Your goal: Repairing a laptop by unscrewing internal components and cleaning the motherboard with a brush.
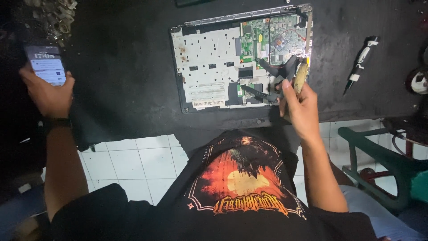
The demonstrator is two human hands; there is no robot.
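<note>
Left hand (44,91) is wrapped around a lit-up smartphone (46,64), way off to the left of the opened laptop chassis with its green circuit board (243,56). Right hand (299,107) grips a worn wooden-handled brush (300,76) over the chassis's right corner, touching a black Y-shaped plastic bracket (278,73).

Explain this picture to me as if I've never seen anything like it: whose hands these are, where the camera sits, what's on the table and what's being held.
There is no machine here, only a person at work. The single picture comes from a camera worn on the person's head, looking down over their chest at a dark table.

On the table lies an opened laptop, its inner metal plate and green circuit board exposed. To the right lies a black and white pen-shaped tool.

The left hand holds up a phone with a lit screen, away from the laptop. The right hand is over the laptop's near right corner, its fingers closed around a brush with a wooden handle, the dark bristles on the laptop's board.

Below the table you see a white tiled floor and a green chair.
</note>
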